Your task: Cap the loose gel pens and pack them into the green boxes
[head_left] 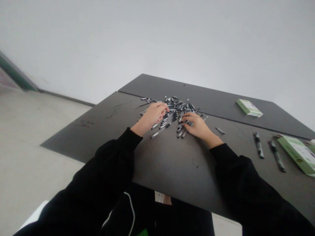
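Pinching fingertips together atop heap, left hand (152, 116) possibly on pen, hold unclear; right hand (199, 127) half-open, fingers resting on pens, nothing gripped. Bulk of loose black-and-silver pens (177, 114) left heaped mid-table (172, 170); only few apart: single pen (220, 130) just right of heap, two pens (267, 151) farther right, near green carton (299, 154); second carton (249, 108) far right.

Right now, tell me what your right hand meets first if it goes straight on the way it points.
The heap of black-and-silver pens: the right hand points into it, its fingertips at or over the heap's edge, though depth is hard to judge from this view.
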Demonstrator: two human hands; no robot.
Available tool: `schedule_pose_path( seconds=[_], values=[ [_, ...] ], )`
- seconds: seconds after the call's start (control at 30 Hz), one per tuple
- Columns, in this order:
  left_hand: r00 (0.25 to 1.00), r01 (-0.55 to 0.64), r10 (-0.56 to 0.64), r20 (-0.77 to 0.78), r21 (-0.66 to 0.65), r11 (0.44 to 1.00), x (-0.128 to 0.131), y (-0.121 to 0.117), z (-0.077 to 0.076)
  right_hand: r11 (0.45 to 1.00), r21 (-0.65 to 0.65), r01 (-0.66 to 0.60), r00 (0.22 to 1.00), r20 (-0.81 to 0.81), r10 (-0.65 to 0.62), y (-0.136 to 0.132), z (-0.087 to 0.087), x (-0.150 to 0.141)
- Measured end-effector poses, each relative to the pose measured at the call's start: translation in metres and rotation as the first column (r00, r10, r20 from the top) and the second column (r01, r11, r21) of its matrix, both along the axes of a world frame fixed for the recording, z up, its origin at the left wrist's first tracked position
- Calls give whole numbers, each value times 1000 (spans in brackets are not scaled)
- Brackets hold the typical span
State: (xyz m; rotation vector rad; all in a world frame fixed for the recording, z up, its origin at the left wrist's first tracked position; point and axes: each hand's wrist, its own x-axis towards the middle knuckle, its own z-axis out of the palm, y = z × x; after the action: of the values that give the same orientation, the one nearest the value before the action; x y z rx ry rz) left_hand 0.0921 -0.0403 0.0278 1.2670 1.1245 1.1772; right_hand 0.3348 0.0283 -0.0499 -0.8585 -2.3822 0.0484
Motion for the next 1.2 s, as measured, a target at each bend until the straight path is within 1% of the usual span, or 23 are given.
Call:
schedule_pose_path(
  seconds=[0.17, 0.3, 0.43, 0.57, 0.67, 0.77, 0.83, 0.87, 0.9, 0.93, 0.97, 1.0, 1.03, 1.07, 1.1, 1.13, 1.17, 1.2],
  values=[
    [1000, -2, 3, -30, 17, 1000, 2, -1, -1, 999, -22, -31, 998, 49, 32, -3, 4, -1],
    [999, 1, 1, -50, 35, 999, 2, 0, -3, 996, -85, 2, 998, 69, 4, -7, 5, -3],
    [998, 4, -1, -65, 45, 999, 2, -1, -3, 988, -144, 49, 990, 141, -28, -9, 7, -7],
    [997, -1, 5, -78, 44, 999, 2, -1, -2, 983, -177, 54, 982, 186, -21, -14, 10, -10],
    [996, -3, 7, -83, 49, 999, 3, -1, -1, 982, -191, 15, 983, 181, 21, -21, 11, -11],
    [995, -5, 10, -98, 55, 998, 2, -1, -2, 976, -217, -7, 992, 123, 35, -26, 13, -11],
    [994, -6, 12, -108, 58, 998, 2, -1, -2, 979, -202, 10, 997, 75, 5, -26, 17, -6],
    [994, -5, 12, -112, 61, 998, 2, -1, -3, 983, -182, 40, 998, 51, -31, -24, 21, 0],
    [993, -2, 10, -115, 67, 998, 2, 0, -4, 983, -156, 97, 995, 30, -93, -21, 24, 10],
    [993, 2, 6, -118, 74, 997, 2, 0, -5, 974, -131, 184, 983, 11, -184, -17, 29, 22],
    [993, 8, 2, -120, 80, 997, 2, 1, -6, 948, -116, 298, 954, -6, -301, -12, 33, 37],
    [993, 14, -4, -122, 85, 996, 2, 2, -7, 894, -111, 433, 899, -21, -438, -8, 37, 55],
    [992, 21, -10, -123, 88, 996, 3, 3, -9, 823, -127, 553, 829, -16, -559, -3, 39, 74],
    [992, 27, -16, -124, 91, 996, 3, 4, -11, 753, -163, 638, 762, -9, -647, 1, 41, 93],
    [992, 35, -23, -126, 93, 995, 3, 5, -12, 696, -208, 687, 712, -2, -702, 5, 40, 111],
    [991, 43, -31, -131, 95, 995, 4, 6, -14, 659, -245, 711, 680, 3, -733, 7, 38, 126],
    [990, 50, -37, -139, 94, 994, 4, 7, -16, 649, -270, 711, 677, 11, -736, 10, 34, 138],
    [988, 55, -40, -149, 92, 994, 5, 8, -17, 654, -284, 701, 685, 15, -728, 12, 29, 146]
  ],
)
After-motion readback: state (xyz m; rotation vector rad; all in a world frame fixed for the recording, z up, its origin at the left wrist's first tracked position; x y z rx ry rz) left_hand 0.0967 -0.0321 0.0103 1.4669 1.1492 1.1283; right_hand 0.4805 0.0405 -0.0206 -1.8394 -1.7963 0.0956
